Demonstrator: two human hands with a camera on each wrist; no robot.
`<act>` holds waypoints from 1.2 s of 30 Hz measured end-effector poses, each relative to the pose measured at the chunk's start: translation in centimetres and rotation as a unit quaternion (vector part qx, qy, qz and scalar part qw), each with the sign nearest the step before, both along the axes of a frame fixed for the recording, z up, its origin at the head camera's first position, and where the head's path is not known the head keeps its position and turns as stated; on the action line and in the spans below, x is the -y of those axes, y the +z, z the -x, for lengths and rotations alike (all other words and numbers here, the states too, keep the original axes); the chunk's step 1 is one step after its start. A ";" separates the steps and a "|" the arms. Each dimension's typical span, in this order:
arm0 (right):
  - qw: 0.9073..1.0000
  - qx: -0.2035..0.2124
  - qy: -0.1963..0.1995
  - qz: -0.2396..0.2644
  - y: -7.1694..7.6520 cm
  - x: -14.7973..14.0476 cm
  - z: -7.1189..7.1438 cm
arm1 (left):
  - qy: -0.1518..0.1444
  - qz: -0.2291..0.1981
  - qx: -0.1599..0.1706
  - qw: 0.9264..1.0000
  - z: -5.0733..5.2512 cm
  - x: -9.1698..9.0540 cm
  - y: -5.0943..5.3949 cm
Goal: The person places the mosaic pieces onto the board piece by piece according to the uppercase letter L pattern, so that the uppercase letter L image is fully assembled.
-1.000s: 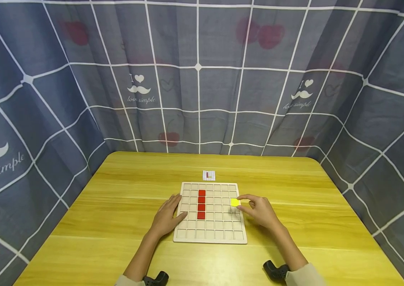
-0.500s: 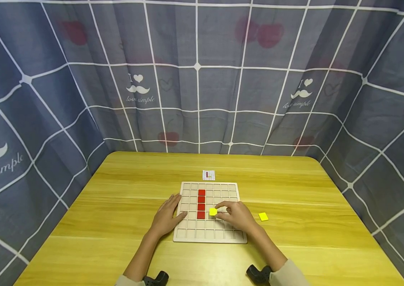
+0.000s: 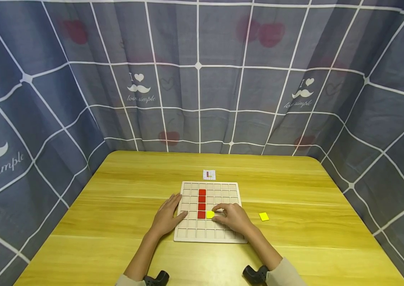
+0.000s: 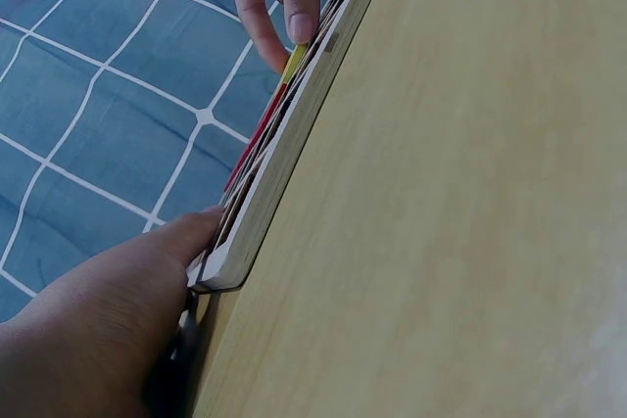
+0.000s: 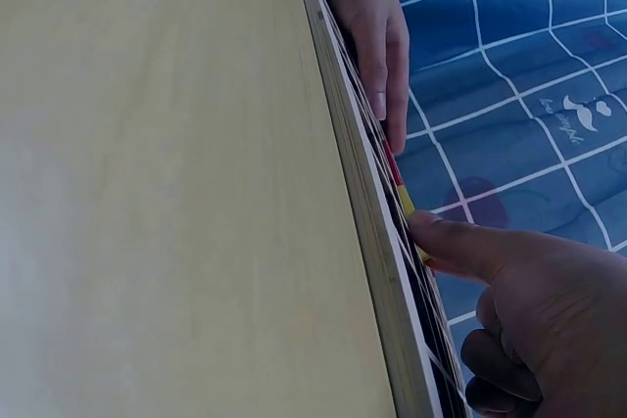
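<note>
A pale wooden grid board (image 3: pixel 191 235) lies on the table in the head view. Several red square tiles (image 3: pixel 202 203) form a column in its cells. Just right of the lowest red one is a yellow square tile (image 3: pixel 209 215), whose far and near corners my right hand (image 3: pixel 235 218) pinches between thumb and index finger. In the right wrist view, the right thumb (image 5: pixel 456 242) touches that yellow tile at the board's surface. My left hand (image 3: pixel 165 218) rests on the board's left edge with extended fingers, thumb (image 4: pixel 191 234) over the rim.
A second yellow tile (image 3: pixel 264 217) lies on the wooden table (image 3: pixel 123 186) to the right of the board. Behind the board lies a small printed grid card (image 3: pixel 209 174). A grey checked curtain (image 3: pixel 216 91) surrounds the back and sides of the table.
My right hand has carried the yellow tile left across the board, then lowered it beside the bottom red tile. The second yellow tile has come into sight. My left hand stays put.
</note>
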State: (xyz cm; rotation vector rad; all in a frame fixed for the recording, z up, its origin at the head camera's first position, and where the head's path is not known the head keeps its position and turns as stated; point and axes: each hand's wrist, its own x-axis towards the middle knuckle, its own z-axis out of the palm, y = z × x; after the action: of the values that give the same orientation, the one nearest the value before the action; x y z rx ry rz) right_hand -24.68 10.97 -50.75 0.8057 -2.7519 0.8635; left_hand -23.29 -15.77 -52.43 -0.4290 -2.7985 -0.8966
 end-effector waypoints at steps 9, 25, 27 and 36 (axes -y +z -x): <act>1.000 0.021 0.006 0.020 -0.2 -0.9 0.1 | 0.002 0.001 -0.002 1.000 0.0 0.0 -0.1; 0.986 0.063 -0.029 0.149 1.5 -10.0 0.3 | 0.002 0.000 -0.001 1.000 0.0 -0.1 0.0; 0.986 0.067 -0.037 0.151 1.7 -11.2 0.2 | 0.002 0.002 -0.002 1.000 0.0 -0.1 0.0; 0.984 0.109 -0.061 0.130 1.4 -15.4 -0.2 | 0.002 0.008 -0.002 1.000 0.0 0.0 0.0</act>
State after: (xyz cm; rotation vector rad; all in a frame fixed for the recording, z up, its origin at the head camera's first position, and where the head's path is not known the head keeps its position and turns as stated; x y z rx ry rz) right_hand -24.44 26.42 -49.39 0.5154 -2.7486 1.3204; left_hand -23.33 -15.72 -52.47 -0.4263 -2.8030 -0.8730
